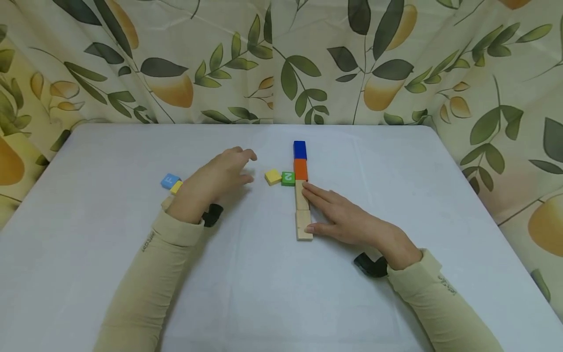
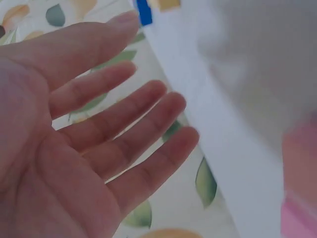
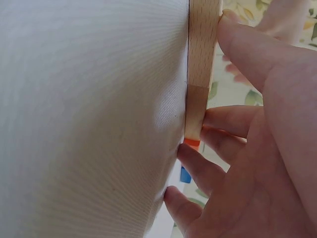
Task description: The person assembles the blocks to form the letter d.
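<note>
Two plain wooden blocks (image 1: pixel 304 227) lie end to end in a line on the white table. An orange block (image 1: pixel 300 169) and a dark blue block (image 1: pixel 300 150) extend that line towards the back. Against its left side sits a green block (image 1: pixel 288 179) marked with a 2, with a yellow block (image 1: pixel 272 177) beside it. My right hand (image 1: pixel 347 215) touches the wooden blocks from the right, its thumb on the nearer one and fingertips at the farther one. Left of the yellow block, my left hand (image 1: pixel 220 173) is held above the table, fingers spread and holding nothing.
Left of my left wrist lie a light blue block (image 1: pixel 170 181) with a marking and a small yellow block (image 1: pixel 176 187), partly covered by the arm. A leaf-patterned curtain (image 1: pixel 308 63) hangs along the table's back edge. A black wrist piece (image 1: pixel 371 265) juts from the right wrist.
</note>
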Available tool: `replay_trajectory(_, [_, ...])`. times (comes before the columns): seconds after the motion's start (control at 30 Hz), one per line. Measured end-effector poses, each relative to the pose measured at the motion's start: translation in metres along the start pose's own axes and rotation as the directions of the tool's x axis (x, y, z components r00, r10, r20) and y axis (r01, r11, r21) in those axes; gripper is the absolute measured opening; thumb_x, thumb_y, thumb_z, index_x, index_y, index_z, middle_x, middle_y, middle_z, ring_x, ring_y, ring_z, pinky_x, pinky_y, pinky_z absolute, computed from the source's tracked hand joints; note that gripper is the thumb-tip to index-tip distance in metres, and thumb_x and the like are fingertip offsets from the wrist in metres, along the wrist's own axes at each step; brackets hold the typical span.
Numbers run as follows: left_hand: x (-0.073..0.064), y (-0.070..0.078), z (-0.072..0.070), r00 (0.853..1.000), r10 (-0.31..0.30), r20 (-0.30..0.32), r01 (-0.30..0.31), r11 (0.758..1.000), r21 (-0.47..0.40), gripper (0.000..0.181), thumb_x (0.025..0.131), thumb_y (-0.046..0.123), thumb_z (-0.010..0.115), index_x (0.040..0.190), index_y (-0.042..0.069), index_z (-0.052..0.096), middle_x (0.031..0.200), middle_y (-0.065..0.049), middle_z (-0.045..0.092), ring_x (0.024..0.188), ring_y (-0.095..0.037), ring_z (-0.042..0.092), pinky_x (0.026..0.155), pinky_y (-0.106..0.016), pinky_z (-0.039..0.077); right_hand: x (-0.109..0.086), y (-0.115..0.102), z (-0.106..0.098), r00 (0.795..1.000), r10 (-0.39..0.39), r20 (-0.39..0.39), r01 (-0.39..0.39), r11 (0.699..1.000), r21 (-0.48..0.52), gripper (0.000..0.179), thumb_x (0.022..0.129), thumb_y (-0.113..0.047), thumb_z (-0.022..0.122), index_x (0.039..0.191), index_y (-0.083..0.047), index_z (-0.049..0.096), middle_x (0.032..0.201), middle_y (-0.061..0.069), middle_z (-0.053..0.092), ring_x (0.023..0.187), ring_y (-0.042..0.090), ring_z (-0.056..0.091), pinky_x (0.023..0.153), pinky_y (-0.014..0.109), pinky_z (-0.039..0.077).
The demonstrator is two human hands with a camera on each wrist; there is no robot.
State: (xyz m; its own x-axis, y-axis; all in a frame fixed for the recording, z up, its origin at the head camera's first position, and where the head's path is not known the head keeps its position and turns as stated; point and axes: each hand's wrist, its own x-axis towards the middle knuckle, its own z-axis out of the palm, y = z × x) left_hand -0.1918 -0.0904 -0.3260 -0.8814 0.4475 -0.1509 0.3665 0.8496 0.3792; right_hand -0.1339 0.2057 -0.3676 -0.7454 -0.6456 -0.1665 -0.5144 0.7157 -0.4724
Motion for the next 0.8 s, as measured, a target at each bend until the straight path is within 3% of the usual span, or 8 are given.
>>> replay_trajectory(0.3, [-0.032,-0.021,-0.013,0.999,0.009,-0.042,-0.008,1.000,0.014,0.037,0.095,0.010,0.065,0.129,0.000,0.056,0.117,-0.021,0.060,0.102,-0.033,0.057,0.090,-0.045,0.050,-0.001,0.000,0.000,1.000,0.005,0.005,-0.006,1.000,0.006,0.083,0.095,-0.041,0.065,0.158,-0.010,0.020,0.168,0.004,0.011,0.152,0.034,0.019,0.122,0.057,0.017])
replay_trajectory(0.47, [-0.047,-0.030,-0.014,0.999,0.012,-0.044,-0.012,1.000,-0.010,0.033,0.094,0.006,0.063,0.126,-0.002,0.058,0.117,-0.024,0.062,0.104,-0.035,0.058,0.092,-0.047,0.049,-0.003,0.002,0.001,1.000,0.010,0.000,-0.010,1.000,0.006,0.084,0.094,-0.042,0.065,0.158,-0.011,0.020,0.168,0.004,0.011,0.152,0.035,0.019,0.121,0.058,0.018])
replay_trajectory(0.67, [-0.061,-0.034,-0.014,0.996,-0.078,0.037,0.080,0.996,-0.037,0.032,0.097,0.009,0.058,0.126,-0.004,0.057,0.114,-0.023,0.063,0.108,-0.035,0.056,0.093,-0.048,0.049,-0.004,0.001,0.000,1.000,0.013,-0.003,-0.013,1.000,0.006,0.085,0.094,-0.044,0.065,0.158,-0.011,0.020,0.168,0.004,0.011,0.152,0.035,0.020,0.121,0.057,0.019])
replay_trajectory(0.8, [-0.069,-0.036,-0.012,0.994,-0.103,0.034,0.103,0.995,-0.010,0.031,0.096,0.009,0.057,0.124,-0.005,0.058,0.110,-0.021,0.062,0.104,-0.033,0.055,0.092,-0.048,0.049,-0.003,0.000,-0.001,1.000,0.011,0.002,-0.012,1.000,0.008,0.085,0.094,-0.044,0.064,0.159,-0.012,0.020,0.168,0.003,0.011,0.152,0.033,0.020,0.122,0.056,0.019])
